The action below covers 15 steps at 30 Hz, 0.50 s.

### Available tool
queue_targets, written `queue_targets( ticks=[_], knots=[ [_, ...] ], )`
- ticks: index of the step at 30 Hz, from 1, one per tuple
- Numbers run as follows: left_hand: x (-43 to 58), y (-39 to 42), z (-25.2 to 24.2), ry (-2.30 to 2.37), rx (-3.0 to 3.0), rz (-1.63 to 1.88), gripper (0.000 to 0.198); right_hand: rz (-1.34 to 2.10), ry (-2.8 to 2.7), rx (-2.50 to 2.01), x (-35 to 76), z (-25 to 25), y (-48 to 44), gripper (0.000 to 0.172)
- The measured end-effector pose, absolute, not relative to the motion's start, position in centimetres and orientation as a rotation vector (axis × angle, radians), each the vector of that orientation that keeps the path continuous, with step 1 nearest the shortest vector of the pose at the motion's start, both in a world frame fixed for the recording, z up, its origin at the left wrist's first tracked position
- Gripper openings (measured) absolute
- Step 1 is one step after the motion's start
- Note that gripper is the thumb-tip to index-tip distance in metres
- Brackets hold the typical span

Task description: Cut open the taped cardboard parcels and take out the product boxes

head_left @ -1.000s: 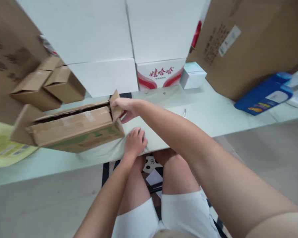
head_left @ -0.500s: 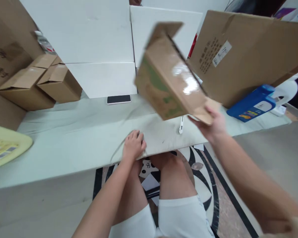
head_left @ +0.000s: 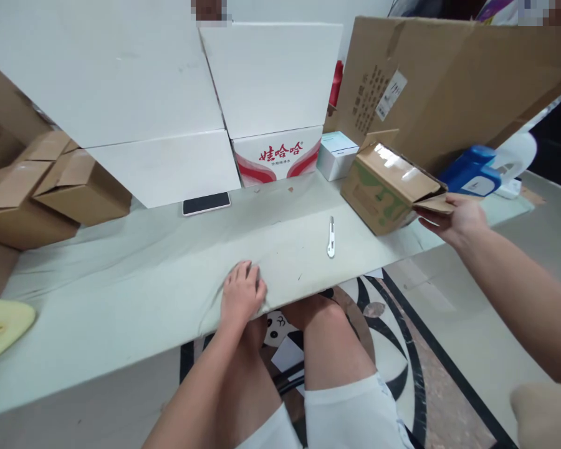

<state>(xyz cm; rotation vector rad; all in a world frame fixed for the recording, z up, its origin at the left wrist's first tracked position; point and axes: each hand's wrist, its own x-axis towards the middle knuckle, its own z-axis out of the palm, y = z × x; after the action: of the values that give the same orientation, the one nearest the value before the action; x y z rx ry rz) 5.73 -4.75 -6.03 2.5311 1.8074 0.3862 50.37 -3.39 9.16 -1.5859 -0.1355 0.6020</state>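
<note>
My right hand point(head_left: 462, 219) grips an end flap of a brown cardboard box point(head_left: 378, 193) with green print and shiny tape along its top. The box is at the right of the table, in front of a large upright carton, with a flap raised at its far end. My left hand point(head_left: 243, 290) lies on the table's near edge with its fingers spread a little and nothing in them. Between the hands a white utility knife point(head_left: 331, 238) rests on the light green cloth point(head_left: 168, 268).
Behind are a phone point(head_left: 206, 203), white cartons point(head_left: 280, 81) and a small white box point(head_left: 337, 154). At right, a large brown carton point(head_left: 430, 81) and a blue bottle point(head_left: 470, 171) stand close together. At left are small brown boxes point(head_left: 88, 193) and a yellow container point(head_left: 4, 321).
My right hand has brought the cardboard box down and to the right, from above the table to beside the blue bottle. The view has turned a little; my left hand stays on the table edge.
</note>
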Motion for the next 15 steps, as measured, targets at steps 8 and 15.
queue_targets(
  ticks=[8, 15],
  knots=[
    [5.8, -4.6, -6.0, 1.826, 2.534, 0.336, 0.036, 0.716, -0.245, -1.601, 50.2, 8.6, 2.9, 0.022],
    [5.7, -4.6, -6.2, 1.824, 2.542, 0.307, 0.037, 0.685, -0.752, -1.78, 50.4, 5.7, 7.5, 0.084]
  ],
)
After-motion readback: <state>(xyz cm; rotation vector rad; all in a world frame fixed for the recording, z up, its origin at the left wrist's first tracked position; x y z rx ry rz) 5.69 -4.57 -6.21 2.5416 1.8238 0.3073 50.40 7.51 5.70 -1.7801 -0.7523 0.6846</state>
